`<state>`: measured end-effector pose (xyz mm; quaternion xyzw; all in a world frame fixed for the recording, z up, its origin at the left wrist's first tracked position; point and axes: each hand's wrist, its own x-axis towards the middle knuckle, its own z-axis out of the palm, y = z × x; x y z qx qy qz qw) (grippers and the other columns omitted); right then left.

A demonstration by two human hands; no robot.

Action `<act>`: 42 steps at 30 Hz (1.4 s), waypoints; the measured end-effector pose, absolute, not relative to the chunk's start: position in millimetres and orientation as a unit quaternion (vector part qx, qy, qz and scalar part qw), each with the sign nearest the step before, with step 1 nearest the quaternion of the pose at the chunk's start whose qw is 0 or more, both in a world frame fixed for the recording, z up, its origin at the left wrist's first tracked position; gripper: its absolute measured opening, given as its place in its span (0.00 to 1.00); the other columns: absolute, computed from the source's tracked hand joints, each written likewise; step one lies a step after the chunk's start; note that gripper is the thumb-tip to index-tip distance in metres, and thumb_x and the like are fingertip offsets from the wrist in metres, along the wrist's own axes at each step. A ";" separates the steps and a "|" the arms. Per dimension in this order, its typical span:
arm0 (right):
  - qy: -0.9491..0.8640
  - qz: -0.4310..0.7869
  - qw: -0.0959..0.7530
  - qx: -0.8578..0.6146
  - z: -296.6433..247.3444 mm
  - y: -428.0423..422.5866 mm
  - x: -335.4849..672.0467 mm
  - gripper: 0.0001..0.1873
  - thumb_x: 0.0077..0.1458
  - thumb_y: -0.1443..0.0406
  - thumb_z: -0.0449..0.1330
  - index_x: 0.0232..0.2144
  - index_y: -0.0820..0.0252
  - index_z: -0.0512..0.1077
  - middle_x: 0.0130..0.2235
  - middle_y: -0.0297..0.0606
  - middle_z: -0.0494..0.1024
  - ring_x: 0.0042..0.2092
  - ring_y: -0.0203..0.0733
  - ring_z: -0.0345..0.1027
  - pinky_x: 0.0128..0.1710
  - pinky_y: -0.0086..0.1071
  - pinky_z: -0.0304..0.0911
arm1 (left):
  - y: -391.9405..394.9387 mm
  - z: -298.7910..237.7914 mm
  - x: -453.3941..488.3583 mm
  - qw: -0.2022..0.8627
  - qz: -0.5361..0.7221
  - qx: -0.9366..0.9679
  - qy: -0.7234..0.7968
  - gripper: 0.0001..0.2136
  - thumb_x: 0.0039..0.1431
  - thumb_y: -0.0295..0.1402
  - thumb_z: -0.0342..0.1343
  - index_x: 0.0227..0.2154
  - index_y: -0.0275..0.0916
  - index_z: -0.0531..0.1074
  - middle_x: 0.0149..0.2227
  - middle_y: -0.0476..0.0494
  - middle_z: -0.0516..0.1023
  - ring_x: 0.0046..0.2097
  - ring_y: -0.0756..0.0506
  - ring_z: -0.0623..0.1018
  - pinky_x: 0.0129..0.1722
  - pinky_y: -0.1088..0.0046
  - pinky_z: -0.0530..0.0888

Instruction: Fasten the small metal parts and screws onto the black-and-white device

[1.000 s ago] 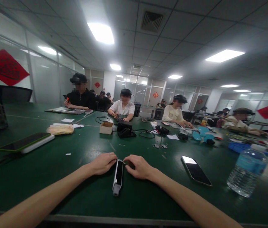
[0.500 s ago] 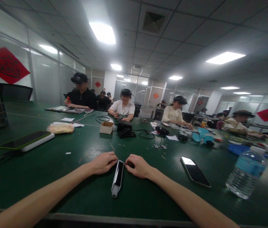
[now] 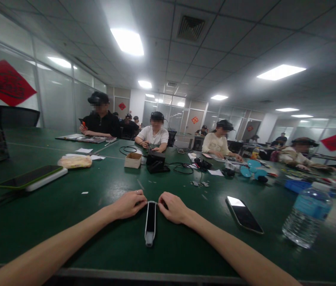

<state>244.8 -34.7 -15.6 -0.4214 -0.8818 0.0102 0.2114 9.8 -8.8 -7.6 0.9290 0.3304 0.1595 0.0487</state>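
Note:
A slim white pen-shaped device with a long black screen lies on the green table, its narrow grey tip pointing towards me. My left hand is closed, thumb and fingers pinched at the device's far left corner. From the other side my right hand is curled the same way at the far right corner. A thin pale edge or strip runs between the fingertips across the device's far end; what it is exactly is too small to make out. Both forearms rest over the table's near edge.
A phone and a water bottle are on the right. At left lies another phone on a white slab. Ahead are a small box, a black stand and cables. Several people work around the table.
The pen-shaped device has turned from a slant to nearly straight, its screen now facing up more fully. Its near tip has swung slightly right. Both hands have stayed almost in place.

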 end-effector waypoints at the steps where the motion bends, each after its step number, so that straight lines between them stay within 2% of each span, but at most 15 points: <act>1: -0.880 0.008 0.211 -0.426 -16.2 -34.4 244.9 0.04 0.59 0.67 0.53 0.34 0.62 0.67 0.34 0.39 0.71 0.34 0.39 0.63 0.35 0.32 0.61 | -8.5 -8.0 9.8 0.047 0.162 0.928 0.332 0.15 0.67 0.37 0.43 0.37 0.40 0.76 0.38 0.42 0.73 0.38 0.46 0.74 0.38 0.72 0.69; 11: -0.876 0.042 0.205 -0.435 -8.6 -38.6 243.2 0.04 0.59 0.66 0.55 0.35 0.62 0.68 0.36 0.39 0.71 0.36 0.39 0.65 0.37 0.33 0.63 | -6.8 -9.7 9.3 0.058 0.188 0.921 0.336 0.10 0.64 0.36 0.48 0.38 0.40 0.74 0.39 0.44 0.73 0.37 0.47 0.74 0.37 0.73 0.69; 17: -0.882 0.023 0.195 -0.428 -10.5 -37.1 243.3 0.05 0.60 0.66 0.54 0.34 0.62 0.69 0.36 0.39 0.72 0.36 0.39 0.64 0.37 0.32 0.62 | -7.6 -8.3 10.4 0.065 0.194 0.917 0.342 0.08 0.62 0.34 0.51 0.37 0.39 0.73 0.38 0.45 0.73 0.37 0.47 0.74 0.37 0.73 0.69; 23: -0.886 -0.006 0.183 -0.425 -12.7 -35.8 243.6 0.06 0.60 0.66 0.53 0.34 0.62 0.70 0.36 0.40 0.72 0.37 0.39 0.63 0.37 0.32 0.61 | -7.1 -8.1 11.8 0.063 0.190 0.919 0.339 0.08 0.60 0.33 0.50 0.36 0.39 0.73 0.36 0.45 0.72 0.37 0.46 0.74 0.37 0.73 0.68; 30: -0.890 0.009 0.183 -0.417 -12.1 -34.6 244.9 0.06 0.58 0.70 0.53 0.35 0.62 0.70 0.37 0.39 0.72 0.38 0.39 0.64 0.39 0.32 0.61 | -9.5 -4.7 11.7 0.056 0.188 0.920 0.340 0.08 0.54 0.27 0.50 0.36 0.39 0.72 0.35 0.47 0.72 0.36 0.47 0.73 0.36 0.73 0.67; 42: -0.892 0.015 0.188 -0.411 -10.5 -36.1 245.1 0.08 0.61 0.65 0.54 0.39 0.62 0.72 0.40 0.41 0.73 0.41 0.40 0.66 0.41 0.33 0.63 | -8.5 -4.7 10.1 0.057 0.180 0.920 0.343 0.08 0.56 0.29 0.50 0.36 0.39 0.73 0.35 0.46 0.72 0.36 0.46 0.74 0.36 0.73 0.68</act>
